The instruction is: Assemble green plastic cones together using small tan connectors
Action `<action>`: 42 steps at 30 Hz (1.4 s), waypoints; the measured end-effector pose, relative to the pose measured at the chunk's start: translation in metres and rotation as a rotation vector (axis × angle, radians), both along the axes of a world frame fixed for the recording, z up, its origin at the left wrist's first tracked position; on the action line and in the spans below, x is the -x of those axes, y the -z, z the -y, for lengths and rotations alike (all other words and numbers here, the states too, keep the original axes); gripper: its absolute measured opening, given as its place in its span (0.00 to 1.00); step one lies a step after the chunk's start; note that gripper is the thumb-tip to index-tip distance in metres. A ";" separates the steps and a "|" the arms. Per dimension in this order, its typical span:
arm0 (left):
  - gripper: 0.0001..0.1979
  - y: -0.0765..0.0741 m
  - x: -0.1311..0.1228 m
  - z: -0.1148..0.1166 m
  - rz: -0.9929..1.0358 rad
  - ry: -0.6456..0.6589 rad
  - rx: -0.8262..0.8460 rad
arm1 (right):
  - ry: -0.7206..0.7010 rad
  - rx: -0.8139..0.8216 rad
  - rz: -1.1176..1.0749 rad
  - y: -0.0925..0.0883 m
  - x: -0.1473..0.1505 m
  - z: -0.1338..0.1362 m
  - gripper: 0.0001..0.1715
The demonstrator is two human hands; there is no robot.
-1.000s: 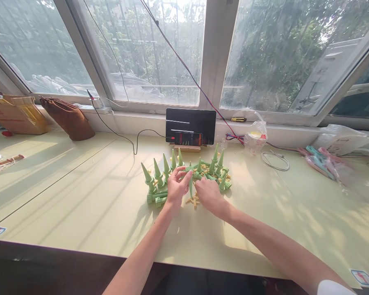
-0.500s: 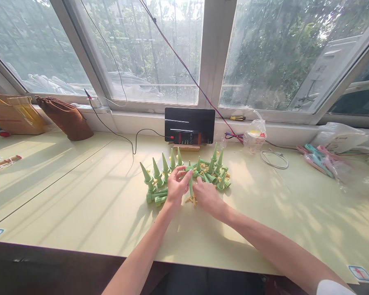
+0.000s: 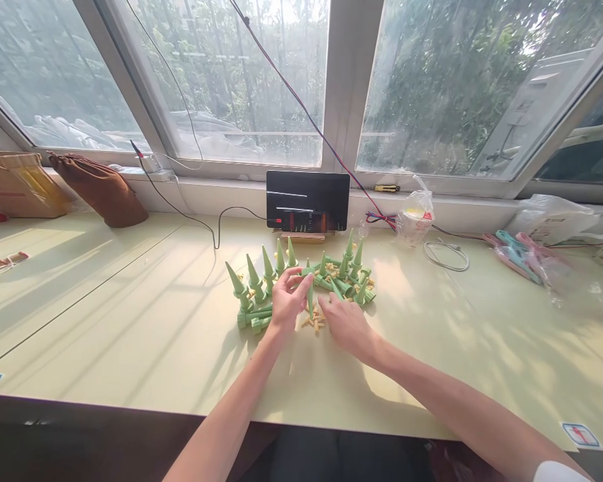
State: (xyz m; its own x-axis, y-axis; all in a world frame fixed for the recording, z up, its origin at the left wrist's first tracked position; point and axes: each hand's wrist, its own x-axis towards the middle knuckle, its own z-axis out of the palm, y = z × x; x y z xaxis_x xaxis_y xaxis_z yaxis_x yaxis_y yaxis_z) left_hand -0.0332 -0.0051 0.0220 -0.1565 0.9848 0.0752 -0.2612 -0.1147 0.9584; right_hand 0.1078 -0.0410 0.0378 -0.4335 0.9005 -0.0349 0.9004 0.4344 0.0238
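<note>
A heap of green cone-shaped plastic spikes (image 3: 261, 284) lies at the middle of the pale green table (image 3: 130, 314), some standing upright, some on their sides. Small yellow plastic pieces (image 3: 314, 323) are scattered among them. My left hand (image 3: 287, 301) pinches one green spike (image 3: 310, 299) that points down between my hands. My right hand (image 3: 346, 323) rests just right of it, fingers curled toward the yellow pieces; what it holds is hidden.
A dark tablet (image 3: 307, 201) stands on a wooden stand behind the heap. A brown pouch (image 3: 100, 189) and cardboard box (image 3: 23, 191) sit at the back left. A tied plastic bag (image 3: 416, 217), a white cable (image 3: 445, 254) and pastel clips (image 3: 520, 258) lie to the right.
The view has tilted slightly. Both hands stay at the heap, the left still gripping the green spike; the right hand has shifted a little lower.
</note>
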 end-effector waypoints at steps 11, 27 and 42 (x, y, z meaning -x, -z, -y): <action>0.23 0.002 0.002 -0.001 -0.002 0.003 0.007 | 0.068 0.075 -0.095 -0.001 0.008 -0.003 0.18; 0.23 0.001 -0.001 0.003 -0.085 0.092 0.038 | -0.164 -0.084 -0.508 0.040 -0.046 0.023 0.12; 0.24 0.001 -0.006 0.006 -0.184 0.150 0.095 | 0.000 -0.204 -0.709 0.056 -0.060 0.011 0.13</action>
